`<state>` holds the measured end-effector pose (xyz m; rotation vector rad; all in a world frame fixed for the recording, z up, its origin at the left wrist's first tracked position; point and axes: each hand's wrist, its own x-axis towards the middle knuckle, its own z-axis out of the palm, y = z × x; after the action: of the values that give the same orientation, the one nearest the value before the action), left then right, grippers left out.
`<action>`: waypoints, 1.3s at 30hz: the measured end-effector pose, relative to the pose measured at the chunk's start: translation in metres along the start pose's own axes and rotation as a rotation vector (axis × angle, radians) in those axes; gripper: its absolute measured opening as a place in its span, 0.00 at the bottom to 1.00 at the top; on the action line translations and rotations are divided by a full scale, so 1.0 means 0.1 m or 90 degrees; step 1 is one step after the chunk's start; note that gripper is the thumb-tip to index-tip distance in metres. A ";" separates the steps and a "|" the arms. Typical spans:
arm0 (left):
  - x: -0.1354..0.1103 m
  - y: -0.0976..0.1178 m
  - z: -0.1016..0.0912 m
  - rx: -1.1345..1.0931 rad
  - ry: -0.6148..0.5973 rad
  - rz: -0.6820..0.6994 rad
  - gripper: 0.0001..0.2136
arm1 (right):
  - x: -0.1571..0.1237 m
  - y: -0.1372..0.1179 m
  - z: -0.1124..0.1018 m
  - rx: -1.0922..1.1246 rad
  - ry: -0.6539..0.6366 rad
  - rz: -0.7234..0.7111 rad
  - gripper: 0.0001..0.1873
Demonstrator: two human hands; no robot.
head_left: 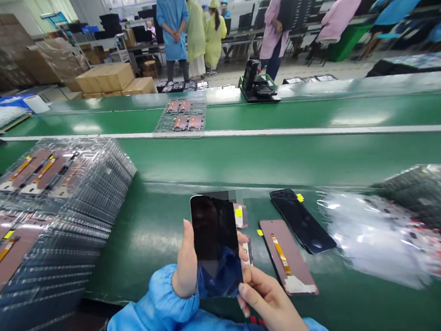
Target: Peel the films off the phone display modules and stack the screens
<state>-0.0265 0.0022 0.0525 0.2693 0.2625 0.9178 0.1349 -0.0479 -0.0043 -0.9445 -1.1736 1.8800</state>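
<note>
A glossy black phone screen (217,248) stands tilted up in front of me, its dark face towards me. My left hand (186,266) grips it, thumb along the left edge and fingertips showing past the right edge. At the lower right corner, my right hand (265,295) has thumb and fingers closed on the screen's edge. Beside it on the bench lies a phone screen turned back up (286,255), brownish with an orange flex cable and a yellow tab. Farther right are dark screens (302,220), overlapping. Another yellow-tabbed piece (241,215) is partly hidden behind the held screen.
Tall stacks of clear plastic trays (107,196) with screens rise on the left. A heap of clear plastic film (377,244) lies right. Beyond a white rail (279,132) are a tray of screens (181,117) and a black fixture (255,85). Several people stand behind.
</note>
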 end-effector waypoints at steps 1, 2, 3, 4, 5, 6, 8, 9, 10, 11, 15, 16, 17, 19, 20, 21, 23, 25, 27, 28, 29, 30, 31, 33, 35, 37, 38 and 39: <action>0.00 0.00 0.00 -0.004 -0.006 0.000 0.49 | 0.00 0.00 0.00 0.000 -0.003 -0.002 0.22; 0.00 0.00 0.00 -0.009 -0.011 -0.001 0.49 | 0.00 0.01 0.00 -0.001 -0.006 -0.005 0.22; 0.00 0.00 -0.01 -0.014 -0.017 -0.002 0.49 | 0.00 0.01 0.01 -0.004 -0.007 -0.006 0.22; 0.00 0.00 -0.01 -0.018 -0.022 -0.004 0.48 | 0.00 0.00 0.01 -0.007 -0.007 -0.007 0.22; 0.00 0.00 -0.02 -0.021 -0.025 -0.006 0.48 | -0.01 0.00 0.02 -0.010 -0.007 -0.008 0.22; 0.00 0.00 -0.02 -0.020 -0.027 -0.009 0.48 | -0.01 0.00 0.02 -0.012 -0.006 -0.009 0.22; -0.01 0.00 -0.03 -0.014 -0.030 -0.017 0.48 | -0.02 0.00 0.03 -0.011 -0.004 -0.011 0.22; -0.01 0.00 -0.04 -0.010 -0.030 -0.017 0.47 | -0.02 0.00 0.04 -0.010 -0.003 -0.013 0.22; -0.01 0.00 -0.04 -0.007 -0.029 -0.017 0.47 | -0.02 0.00 0.04 -0.010 -0.003 -0.015 0.22; -0.01 0.00 -0.04 -0.004 -0.026 -0.015 0.47 | -0.03 0.00 0.04 -0.010 -0.001 -0.018 0.22; 0.00 0.01 -0.02 -0.007 0.006 -0.019 0.47 | -0.02 0.00 0.04 -0.011 0.010 -0.026 0.22; 0.01 0.02 -0.01 -0.009 0.023 -0.019 0.47 | -0.01 0.00 0.04 -0.011 0.015 -0.031 0.21; 0.03 0.03 0.01 -0.010 0.048 -0.016 0.47 | 0.00 -0.01 0.03 -0.009 0.028 -0.041 0.21; 0.06 0.06 0.05 -0.001 0.116 0.006 0.46 | 0.04 -0.02 0.04 0.006 0.062 -0.081 0.22; 0.09 0.08 0.08 0.003 0.155 0.022 0.45 | 0.06 -0.03 0.04 0.018 0.073 -0.105 0.23; 0.11 0.09 0.10 0.005 0.191 0.037 0.44 | 0.08 -0.05 0.05 0.027 0.072 -0.124 0.24; 0.15 0.09 0.15 0.001 0.241 0.071 0.43 | 0.13 -0.10 0.09 0.026 0.043 -0.133 0.24; 0.18 0.07 0.20 -0.006 0.264 0.115 0.42 | 0.16 -0.15 0.15 0.008 0.016 -0.102 0.21; 0.21 0.02 0.23 -0.008 0.267 0.170 0.41 | 0.19 -0.18 0.21 -0.010 0.024 -0.070 0.20; 0.21 0.00 0.24 -0.007 0.267 0.197 0.41 | 0.20 -0.20 0.23 -0.018 0.034 -0.061 0.20; 0.22 -0.02 0.24 -0.006 0.265 0.222 0.41 | 0.20 -0.20 0.25 -0.027 0.044 -0.058 0.21; 0.23 -0.04 0.23 -0.004 0.262 0.246 0.41 | 0.21 -0.21 0.27 -0.035 0.052 -0.058 0.22; 0.23 -0.05 0.23 -0.001 0.259 0.266 0.41 | 0.21 -0.21 0.27 -0.043 0.059 -0.059 0.23; 0.23 -0.07 0.21 0.006 0.259 0.297 0.41 | 0.22 -0.20 0.28 -0.046 0.060 -0.062 0.23; 0.23 -0.07 0.21 0.016 0.263 0.325 0.42 | 0.22 -0.19 0.28 -0.036 0.054 -0.064 0.23; 0.24 -0.08 0.22 0.022 0.271 0.355 0.42 | 0.23 -0.18 0.29 -0.031 0.054 -0.060 0.23; 0.25 -0.09 0.23 0.023 0.272 0.371 0.42 | 0.23 -0.17 0.29 -0.033 0.057 -0.056 0.23; 0.25 -0.10 0.23 0.024 0.270 0.385 0.41 | 0.23 -0.16 0.29 -0.036 0.061 -0.052 0.24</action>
<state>0.0032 0.0141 0.0677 0.1874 0.6094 1.5718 0.1020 -0.0348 0.0154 -0.9922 -1.1949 1.7259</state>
